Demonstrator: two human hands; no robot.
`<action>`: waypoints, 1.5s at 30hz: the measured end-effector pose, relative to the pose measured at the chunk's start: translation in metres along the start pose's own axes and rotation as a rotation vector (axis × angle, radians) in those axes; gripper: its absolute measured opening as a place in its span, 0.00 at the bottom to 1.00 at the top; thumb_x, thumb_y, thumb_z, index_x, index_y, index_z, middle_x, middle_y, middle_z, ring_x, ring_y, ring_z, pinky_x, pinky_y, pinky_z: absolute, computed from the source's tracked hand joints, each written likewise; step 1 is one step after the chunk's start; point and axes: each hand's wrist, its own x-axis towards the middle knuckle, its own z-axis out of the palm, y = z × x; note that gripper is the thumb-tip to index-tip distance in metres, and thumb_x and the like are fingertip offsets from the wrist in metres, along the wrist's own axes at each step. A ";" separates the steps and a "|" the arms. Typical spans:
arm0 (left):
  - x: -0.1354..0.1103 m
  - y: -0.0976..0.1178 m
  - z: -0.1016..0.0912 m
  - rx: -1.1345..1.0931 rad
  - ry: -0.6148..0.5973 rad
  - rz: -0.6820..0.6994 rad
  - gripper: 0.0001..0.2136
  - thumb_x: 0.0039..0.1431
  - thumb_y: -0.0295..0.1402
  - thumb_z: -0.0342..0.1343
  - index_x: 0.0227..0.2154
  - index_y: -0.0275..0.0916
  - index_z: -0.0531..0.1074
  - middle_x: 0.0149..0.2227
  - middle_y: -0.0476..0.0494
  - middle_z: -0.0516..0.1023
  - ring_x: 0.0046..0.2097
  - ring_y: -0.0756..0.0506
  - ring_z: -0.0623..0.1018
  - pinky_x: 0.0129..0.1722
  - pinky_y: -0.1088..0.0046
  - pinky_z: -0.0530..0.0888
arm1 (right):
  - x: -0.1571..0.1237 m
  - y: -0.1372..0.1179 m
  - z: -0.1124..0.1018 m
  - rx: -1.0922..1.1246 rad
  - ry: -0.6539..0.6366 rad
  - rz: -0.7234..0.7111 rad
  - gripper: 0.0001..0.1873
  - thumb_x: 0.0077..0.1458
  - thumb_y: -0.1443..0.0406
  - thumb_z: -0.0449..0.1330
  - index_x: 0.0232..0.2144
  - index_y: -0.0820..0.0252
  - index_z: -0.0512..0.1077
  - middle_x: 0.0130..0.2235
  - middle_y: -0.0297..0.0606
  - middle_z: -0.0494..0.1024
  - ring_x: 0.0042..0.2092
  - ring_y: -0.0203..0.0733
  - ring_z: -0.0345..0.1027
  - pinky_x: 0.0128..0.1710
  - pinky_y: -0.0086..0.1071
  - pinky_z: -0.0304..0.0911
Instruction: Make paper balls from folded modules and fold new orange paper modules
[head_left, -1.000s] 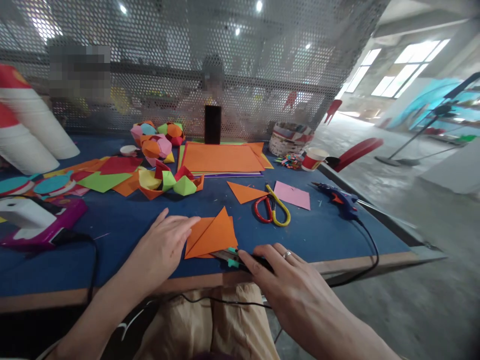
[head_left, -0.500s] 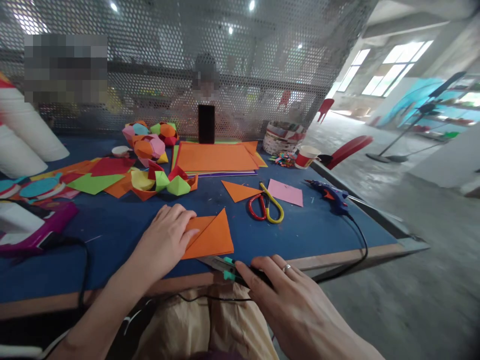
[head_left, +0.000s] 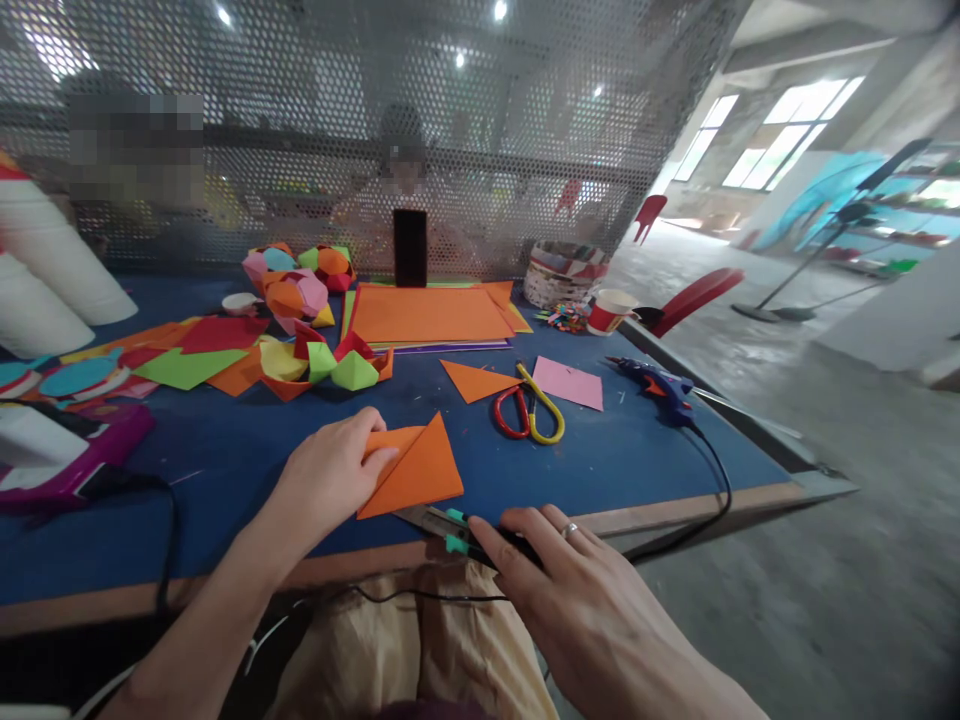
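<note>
A folded orange paper (head_left: pixel 416 470) lies near the front edge of the blue table (head_left: pixel 247 450). My left hand (head_left: pixel 330 480) grips its left corner, fingers curled onto the paper. My right hand (head_left: pixel 577 600) rests over a dark tool with green parts (head_left: pixel 450 530) at the table's front edge, fingers lying along it; a ring shows on one finger. Whether the fingers close round the tool is hidden.
Red-and-yellow scissors (head_left: pixel 529 412), an orange triangle (head_left: pixel 476 380), a pink sheet (head_left: pixel 570 382) and a blue glue gun (head_left: pixel 656 385) with its cord lie to the right. Orange sheets (head_left: pixel 431 312), folded paper shapes (head_left: pixel 322 365), a paper cup (head_left: pixel 607 312) and a pink device (head_left: pixel 67 450) surround them.
My left hand has slid onto the orange paper and curled over its left corner. My right hand has stayed on the tool at the table's edge.
</note>
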 end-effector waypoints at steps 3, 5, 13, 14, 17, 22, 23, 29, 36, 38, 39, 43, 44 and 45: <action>-0.010 0.001 -0.004 0.018 -0.007 -0.132 0.08 0.67 0.38 0.48 0.43 0.45 0.69 0.36 0.43 0.84 0.40 0.36 0.84 0.32 0.67 0.68 | 0.005 0.002 0.003 -0.019 0.002 0.006 0.34 0.49 0.79 0.59 0.60 0.64 0.69 0.46 0.45 0.78 0.44 0.49 0.73 0.42 0.40 0.75; -0.018 0.001 -0.005 0.061 -0.007 -0.219 0.11 0.67 0.38 0.48 0.49 0.45 0.69 0.37 0.42 0.84 0.41 0.34 0.84 0.33 0.66 0.69 | 0.009 0.004 0.004 -0.023 0.014 -0.007 0.32 0.50 0.79 0.59 0.59 0.65 0.70 0.45 0.45 0.78 0.42 0.48 0.73 0.40 0.39 0.74; -0.043 -0.019 0.005 0.105 0.301 -0.045 0.18 0.69 0.39 0.46 0.54 0.37 0.73 0.51 0.33 0.81 0.53 0.31 0.80 0.49 0.53 0.75 | 0.019 0.013 0.003 0.037 -0.037 -0.051 0.32 0.52 0.79 0.59 0.60 0.64 0.70 0.46 0.47 0.78 0.43 0.49 0.73 0.41 0.41 0.75; -0.042 -0.022 0.007 0.085 0.359 0.061 0.20 0.71 0.39 0.45 0.56 0.36 0.72 0.57 0.32 0.78 0.59 0.31 0.77 0.54 0.52 0.74 | 0.020 0.014 0.002 0.043 -0.049 -0.053 0.32 0.53 0.79 0.59 0.61 0.64 0.70 0.47 0.47 0.78 0.43 0.49 0.73 0.41 0.42 0.75; -0.036 -0.030 0.015 0.023 0.245 0.325 0.23 0.74 0.40 0.37 0.65 0.42 0.67 0.70 0.39 0.66 0.70 0.35 0.66 0.65 0.47 0.66 | 0.022 0.017 0.001 0.060 -0.065 -0.065 0.31 0.53 0.79 0.58 0.60 0.63 0.71 0.47 0.47 0.78 0.43 0.50 0.74 0.40 0.42 0.76; -0.028 -0.031 0.024 0.025 -0.104 0.351 0.25 0.75 0.44 0.34 0.70 0.52 0.59 0.71 0.47 0.62 0.74 0.33 0.55 0.67 0.34 0.57 | 0.025 0.018 -0.004 0.054 -0.065 -0.078 0.33 0.51 0.80 0.57 0.59 0.63 0.71 0.47 0.46 0.78 0.43 0.49 0.75 0.41 0.42 0.76; -0.027 -0.031 0.024 0.029 -0.123 0.340 0.25 0.75 0.44 0.34 0.70 0.53 0.59 0.71 0.48 0.61 0.74 0.33 0.55 0.67 0.33 0.56 | 0.026 0.017 -0.005 0.049 -0.071 -0.081 0.33 0.51 0.80 0.57 0.59 0.64 0.71 0.47 0.46 0.78 0.44 0.49 0.75 0.42 0.42 0.76; -0.027 -0.028 0.022 0.067 -0.162 0.331 0.25 0.74 0.42 0.32 0.70 0.52 0.57 0.72 0.49 0.60 0.74 0.32 0.55 0.67 0.33 0.56 | 0.026 0.014 -0.011 0.026 -0.111 -0.098 0.33 0.52 0.80 0.57 0.60 0.62 0.70 0.47 0.44 0.78 0.44 0.48 0.74 0.43 0.40 0.76; -0.027 -0.030 0.024 0.074 -0.148 0.346 0.26 0.74 0.43 0.30 0.70 0.52 0.56 0.72 0.50 0.59 0.74 0.33 0.55 0.66 0.33 0.58 | 0.021 0.014 -0.010 0.018 -0.082 -0.095 0.33 0.51 0.79 0.56 0.60 0.60 0.70 0.48 0.43 0.78 0.45 0.47 0.74 0.46 0.40 0.75; -0.027 -0.030 0.025 0.065 -0.150 0.344 0.26 0.74 0.43 0.31 0.70 0.52 0.57 0.71 0.49 0.60 0.74 0.33 0.55 0.66 0.33 0.57 | 0.022 0.013 -0.009 0.026 -0.077 -0.109 0.34 0.50 0.80 0.56 0.59 0.61 0.70 0.47 0.43 0.78 0.45 0.47 0.75 0.46 0.40 0.75; -0.027 -0.030 0.025 0.058 -0.143 0.342 0.26 0.74 0.44 0.31 0.70 0.52 0.57 0.71 0.49 0.61 0.74 0.33 0.56 0.66 0.33 0.57 | 0.022 0.013 -0.008 0.031 -0.069 -0.116 0.34 0.49 0.80 0.55 0.59 0.61 0.70 0.47 0.43 0.78 0.45 0.47 0.75 0.45 0.40 0.75; -0.028 -0.032 0.027 0.039 -0.115 0.338 0.25 0.75 0.44 0.32 0.70 0.56 0.57 0.71 0.51 0.62 0.74 0.34 0.56 0.67 0.34 0.56 | 0.021 0.012 -0.005 0.043 -0.038 -0.124 0.35 0.48 0.80 0.54 0.59 0.62 0.70 0.47 0.44 0.78 0.43 0.48 0.74 0.42 0.41 0.76; -0.028 -0.032 0.027 0.039 -0.117 0.338 0.25 0.75 0.44 0.33 0.70 0.56 0.57 0.71 0.52 0.62 0.74 0.35 0.56 0.68 0.35 0.56 | 0.020 0.012 -0.005 0.044 -0.033 -0.120 0.35 0.47 0.80 0.53 0.58 0.62 0.70 0.47 0.44 0.78 0.43 0.48 0.74 0.42 0.41 0.76; -0.028 -0.032 0.028 0.041 -0.122 0.338 0.25 0.75 0.44 0.33 0.70 0.56 0.57 0.71 0.52 0.62 0.74 0.35 0.56 0.68 0.35 0.56 | 0.020 0.011 -0.005 0.047 -0.031 -0.117 0.35 0.47 0.80 0.53 0.58 0.62 0.70 0.47 0.44 0.78 0.43 0.48 0.74 0.42 0.41 0.76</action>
